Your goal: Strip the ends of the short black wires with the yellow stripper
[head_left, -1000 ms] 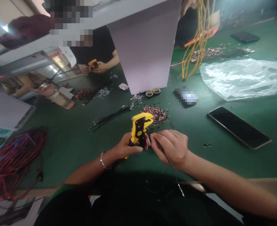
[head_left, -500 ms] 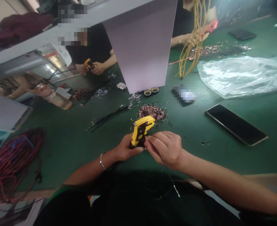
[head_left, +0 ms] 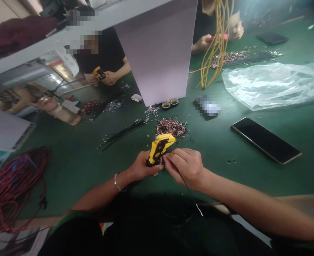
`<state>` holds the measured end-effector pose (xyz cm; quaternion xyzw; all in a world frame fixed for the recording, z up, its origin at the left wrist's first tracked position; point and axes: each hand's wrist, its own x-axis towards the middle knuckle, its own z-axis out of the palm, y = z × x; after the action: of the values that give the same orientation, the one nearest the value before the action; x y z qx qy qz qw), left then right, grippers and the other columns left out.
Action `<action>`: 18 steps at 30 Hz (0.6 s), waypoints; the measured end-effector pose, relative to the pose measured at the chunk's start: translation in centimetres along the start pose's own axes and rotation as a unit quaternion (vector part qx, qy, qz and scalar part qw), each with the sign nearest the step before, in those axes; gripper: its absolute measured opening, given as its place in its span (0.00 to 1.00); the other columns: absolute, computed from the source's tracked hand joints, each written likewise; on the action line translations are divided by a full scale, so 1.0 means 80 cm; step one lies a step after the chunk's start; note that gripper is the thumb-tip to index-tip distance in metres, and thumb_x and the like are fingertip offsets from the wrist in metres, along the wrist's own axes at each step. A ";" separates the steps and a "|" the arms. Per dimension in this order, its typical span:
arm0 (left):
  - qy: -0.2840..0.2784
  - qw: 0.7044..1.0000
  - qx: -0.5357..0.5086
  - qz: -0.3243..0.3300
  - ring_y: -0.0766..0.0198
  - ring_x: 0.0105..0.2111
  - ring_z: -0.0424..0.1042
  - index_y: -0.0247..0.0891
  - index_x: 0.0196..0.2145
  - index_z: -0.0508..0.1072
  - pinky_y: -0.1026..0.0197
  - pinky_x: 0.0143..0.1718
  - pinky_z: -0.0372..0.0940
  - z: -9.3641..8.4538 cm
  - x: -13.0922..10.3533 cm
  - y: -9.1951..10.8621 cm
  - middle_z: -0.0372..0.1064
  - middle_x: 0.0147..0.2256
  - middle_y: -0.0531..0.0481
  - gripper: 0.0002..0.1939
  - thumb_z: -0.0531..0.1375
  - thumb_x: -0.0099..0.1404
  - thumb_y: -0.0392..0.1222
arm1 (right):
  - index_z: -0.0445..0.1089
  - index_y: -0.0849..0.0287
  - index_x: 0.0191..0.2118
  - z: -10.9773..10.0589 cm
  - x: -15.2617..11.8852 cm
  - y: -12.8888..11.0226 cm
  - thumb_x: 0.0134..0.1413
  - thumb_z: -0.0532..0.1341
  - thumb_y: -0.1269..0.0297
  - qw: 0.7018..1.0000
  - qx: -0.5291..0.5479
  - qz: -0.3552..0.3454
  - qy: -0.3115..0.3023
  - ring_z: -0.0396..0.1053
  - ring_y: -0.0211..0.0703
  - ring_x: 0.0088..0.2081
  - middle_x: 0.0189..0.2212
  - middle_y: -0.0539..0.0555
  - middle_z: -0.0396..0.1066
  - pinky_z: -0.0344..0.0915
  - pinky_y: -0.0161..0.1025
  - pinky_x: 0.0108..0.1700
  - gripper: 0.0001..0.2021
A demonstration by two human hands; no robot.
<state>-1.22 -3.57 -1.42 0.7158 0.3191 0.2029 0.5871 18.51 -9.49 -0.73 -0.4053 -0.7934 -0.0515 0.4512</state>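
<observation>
My left hand (head_left: 141,168) is closed round the handles of a yellow and black wire stripper (head_left: 160,147), whose head points away from me. Just right of the tool, my right hand (head_left: 187,164) pinches a thin black wire (head_left: 185,181). One end of the wire meets the side of the stripper near its jaws. The other end hangs down toward my lap, with a pale tip at its bottom. Beyond the stripper's head lies a heap of copper-and-black wire scraps (head_left: 171,127). Left of it is a bundle of black wires (head_left: 124,132).
A phone (head_left: 266,139) and a clear plastic bag (head_left: 274,85) lie to the right. Two tape rolls (head_left: 170,104) sit by an upright panel (head_left: 159,53). Red and blue cables (head_left: 15,185) are piled left. Across the table, co-workers' hands (head_left: 110,77) hold tools.
The stripper's jaws have drawn closer together and its head has tipped slightly. My right hand stays beside it with the wire. A co-worker's hands at upper right have moved apart.
</observation>
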 end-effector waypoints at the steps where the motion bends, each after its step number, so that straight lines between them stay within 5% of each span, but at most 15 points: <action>1: 0.004 1.000 -0.011 -0.013 0.70 0.16 0.64 0.35 0.25 0.69 0.67 0.20 0.62 0.000 -0.001 -0.002 0.66 0.17 0.54 0.19 0.70 0.57 0.52 | 0.69 0.59 0.28 0.001 0.000 0.001 0.64 0.56 0.73 1.000 0.008 0.007 0.002 0.67 0.39 0.23 0.22 0.52 0.71 0.64 0.39 0.26 0.13; 6: 0.016 0.994 -0.092 -0.055 0.71 0.14 0.63 0.34 0.28 0.68 0.68 0.17 0.60 0.000 0.000 -0.007 0.66 0.16 0.55 0.18 0.72 0.55 0.47 | 0.73 0.60 0.31 0.007 -0.001 0.004 0.63 0.57 0.72 0.990 0.110 0.085 0.015 0.72 0.39 0.25 0.25 0.54 0.76 0.67 0.36 0.29 0.10; 10: -0.030 0.965 -0.253 -0.067 0.66 0.19 0.67 0.32 0.33 0.70 0.60 0.23 0.67 0.001 0.004 -0.003 0.67 0.21 0.53 0.15 0.71 0.55 0.42 | 0.73 0.57 0.26 0.002 0.005 0.009 0.59 0.60 0.68 0.953 0.183 0.239 0.015 0.69 0.36 0.22 0.21 0.50 0.74 0.65 0.34 0.26 0.10; 14: -0.087 0.932 -0.347 -0.058 0.61 0.26 0.71 0.31 0.39 0.73 0.53 0.31 0.70 -0.002 0.007 -0.001 0.71 0.29 0.47 0.17 0.70 0.52 0.37 | 0.73 0.58 0.23 -0.007 0.015 0.018 0.53 0.66 0.62 0.830 0.360 0.425 0.025 0.66 0.33 0.17 0.16 0.47 0.70 0.62 0.32 0.21 0.10; 18: -0.132 0.915 -0.379 -0.040 0.58 0.27 0.72 0.30 0.41 0.74 0.51 0.33 0.70 -0.005 0.007 -0.003 0.72 0.31 0.43 0.18 0.68 0.51 0.36 | 0.73 0.59 0.22 -0.009 0.022 0.028 0.47 0.70 0.59 0.722 0.494 0.480 0.072 0.64 0.32 0.15 0.16 0.48 0.71 0.60 0.33 0.19 0.12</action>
<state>-1.13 -2.92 -1.59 0.4466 0.1661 0.1889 0.8587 20.08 -7.29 0.37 -0.4468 -0.3714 0.5416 0.6075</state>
